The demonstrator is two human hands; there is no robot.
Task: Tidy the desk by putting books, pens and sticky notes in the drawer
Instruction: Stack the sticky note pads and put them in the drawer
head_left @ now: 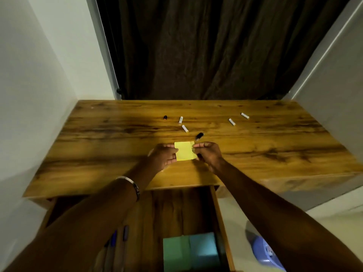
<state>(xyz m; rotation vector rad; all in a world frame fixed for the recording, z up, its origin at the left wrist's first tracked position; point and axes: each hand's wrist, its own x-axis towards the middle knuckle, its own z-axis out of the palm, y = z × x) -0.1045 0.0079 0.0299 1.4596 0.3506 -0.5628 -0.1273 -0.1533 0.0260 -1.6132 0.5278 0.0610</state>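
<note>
A yellow pad of sticky notes (184, 150) is held just above the wooden surface (255, 146), pinched from both sides: the left hand (164, 157) has its fingers (171, 148) closed on the pad's left edge, and the right hand (209, 155) has its fingertips closed on the pad's upper right corner, where the top sheet looks slightly crumpled. Whether the pad's lower edge touches the surface I cannot tell. Taking the pad as the landmark, a black cap or marker stub (199, 135) lies just behind it, touching nothing; further behind it lie several short white pieces (185, 128), probably pen caps or small pens, and one small dark piece (165, 117) off to the back left. Nearer the person than the pad, below the surface's front edge, the drawer (221, 222) stands open, with green and blue pads (190, 252) and blue pens (125, 233) already in it. The risk from here, as I judge it, is that the right fingertips hold only a loose top sheet, so a pull toward the drawer could peel or tear it. A loosely pinched pad could also fall beside the drawer onto the floor.
</note>
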